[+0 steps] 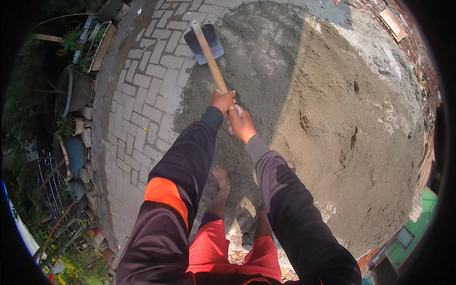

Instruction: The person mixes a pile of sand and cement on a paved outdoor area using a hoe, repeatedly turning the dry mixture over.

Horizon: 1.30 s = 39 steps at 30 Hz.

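Both my hands grip the wooden handle of a hoe, one close behind the other. My left hand is wrapped round the shaft farther forward. Just behind it, my right hand closes round the handle's near end. The hoe's wide dark metal blade points away from me, over the edge where grey paving meets spread sand or mortar mix. A large heap of this grey-brown mix fills the middle and right, partly in shadow. Whether the blade touches the ground I cannot tell.
Brick paving runs along the left. Beyond it stand several plant pots and a long planter among greenery. My bare foot is on the near edge of the mix. A wooden board piece lies at the far right.
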### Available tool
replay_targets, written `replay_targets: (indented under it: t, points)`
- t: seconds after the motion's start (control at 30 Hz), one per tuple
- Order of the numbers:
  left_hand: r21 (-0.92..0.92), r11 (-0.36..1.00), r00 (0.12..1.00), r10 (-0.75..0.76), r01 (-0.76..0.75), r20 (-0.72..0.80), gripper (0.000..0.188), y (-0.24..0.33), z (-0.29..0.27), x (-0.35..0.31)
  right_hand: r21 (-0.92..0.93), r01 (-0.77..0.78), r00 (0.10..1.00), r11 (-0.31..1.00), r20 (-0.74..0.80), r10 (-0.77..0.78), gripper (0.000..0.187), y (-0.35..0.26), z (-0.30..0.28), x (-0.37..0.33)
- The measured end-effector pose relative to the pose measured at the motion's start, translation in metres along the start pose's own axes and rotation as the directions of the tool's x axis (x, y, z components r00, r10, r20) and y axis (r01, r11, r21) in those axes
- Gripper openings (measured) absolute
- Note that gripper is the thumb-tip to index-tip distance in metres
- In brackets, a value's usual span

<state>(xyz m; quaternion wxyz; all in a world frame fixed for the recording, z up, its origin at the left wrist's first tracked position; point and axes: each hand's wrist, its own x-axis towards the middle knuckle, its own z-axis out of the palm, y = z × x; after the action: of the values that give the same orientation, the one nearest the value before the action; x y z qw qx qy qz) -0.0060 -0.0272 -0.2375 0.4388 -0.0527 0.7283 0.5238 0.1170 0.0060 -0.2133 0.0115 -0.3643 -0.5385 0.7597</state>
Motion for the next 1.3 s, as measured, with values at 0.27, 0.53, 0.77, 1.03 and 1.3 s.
replay_targets:
  t: [0.27,0.53,0.77,1.03,1.3]
  points:
    - [0.526,0.846,0.979,-0.174,0.092,0.107,0.052,-0.037,0.012,0.028,0.019,-0.304,0.943,0.952,-0.133,0.304,0.040,0.028,-0.003,0.001]
    - [0.690,0.702,0.928,-0.351,0.175,0.122,0.072,-0.158,0.102,-0.138,0.069,-0.545,0.802,0.835,-0.246,0.544,0.038,0.110,-0.069,-0.199]
    - [0.045,0.865,0.819,-0.489,0.499,0.300,0.041,-0.184,0.218,-0.229,0.233,-0.498,0.813,0.835,-0.211,0.543,0.038,0.060,-0.210,-0.326]
    - [-0.380,0.182,0.392,-0.694,0.907,0.604,0.038,-0.255,0.375,-0.432,-0.074,-0.586,0.697,0.807,-0.553,0.456,0.028,-0.133,-0.414,-0.824]
    - [-0.015,-0.100,-0.059,-0.693,0.995,0.718,0.036,-0.256,0.426,-0.679,0.036,-0.460,0.184,0.887,-0.974,0.135,0.036,-0.227,-0.400,-1.023]
